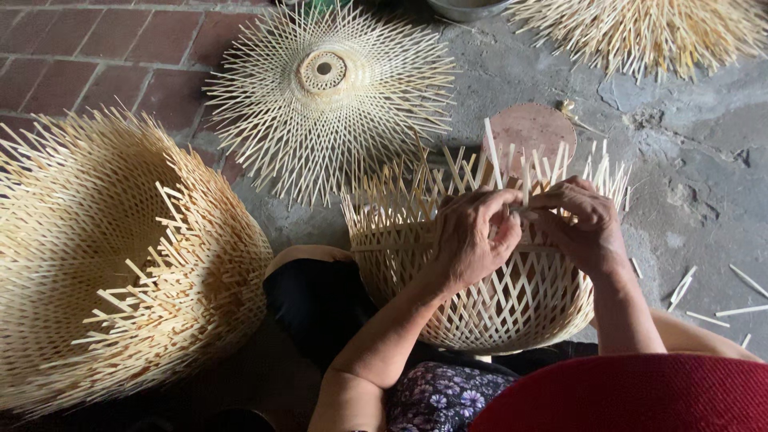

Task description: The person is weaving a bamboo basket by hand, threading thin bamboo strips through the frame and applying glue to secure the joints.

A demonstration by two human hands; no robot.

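Observation:
A half-woven bamboo basket (512, 304) rests on my lap, its loose strip ends sticking up along the far rim. My left hand (474, 236) grips the strips at the basket's upper edge. Close beside it, my right hand (580, 224) pinches a thin bamboo strip (524, 210) at the same rim. The fingertips of both hands nearly touch over the weave.
A stack of large woven bamboo shells (120, 256) stands at my left. A flat radial bamboo weave (324, 88) lies on the floor ahead, another bundle of strips (648, 32) at the top right. A round reddish disc (532, 132) sits behind the basket. Loose slivers (720, 300) lie at right.

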